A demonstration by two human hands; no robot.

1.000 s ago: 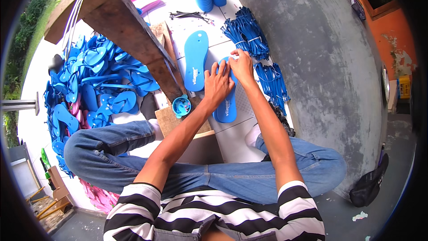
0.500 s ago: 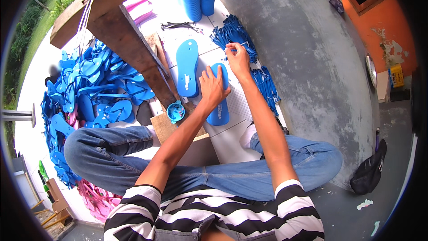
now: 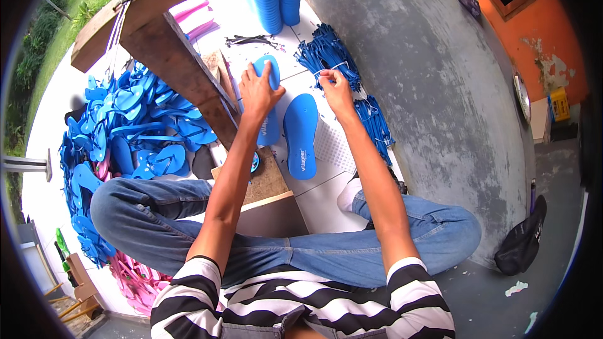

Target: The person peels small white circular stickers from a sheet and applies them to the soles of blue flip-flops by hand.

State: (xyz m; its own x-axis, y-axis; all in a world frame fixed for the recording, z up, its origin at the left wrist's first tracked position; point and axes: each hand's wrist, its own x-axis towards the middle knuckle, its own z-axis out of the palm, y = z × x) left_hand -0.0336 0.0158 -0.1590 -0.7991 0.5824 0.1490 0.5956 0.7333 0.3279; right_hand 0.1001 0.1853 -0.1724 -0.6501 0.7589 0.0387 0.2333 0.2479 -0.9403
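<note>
Two blue flip-flop soles lie side by side on the white tiles ahead of me. Across the left sole (image 3: 269, 132) rests my left hand (image 3: 259, 94), its fingers spread near the toe end; hand and wrist hide much of that sole. The right sole (image 3: 301, 138) lies bare and untouched. My right hand (image 3: 338, 93) is beside a tied bundle of dark blue straps (image 3: 326, 50), with thumb and fingertips pinched together. What they pinch, if anything, is too small to make out. A small blue cup (image 3: 254, 162) shows partly behind my left forearm.
A heavy wooden frame (image 3: 179, 56) stands at left, beside a big heap of blue flip-flops (image 3: 135, 119). Pink straps (image 3: 135, 279) lie near my knee. Stacked blue soles (image 3: 267, 0) stand at the back. More blue straps (image 3: 374, 125) lie along the grey wall (image 3: 427, 88).
My left hand has moved left and away from me, from the right sole to the left one. The right sole has shifted slightly left. My right hand has moved slightly nearer me.
</note>
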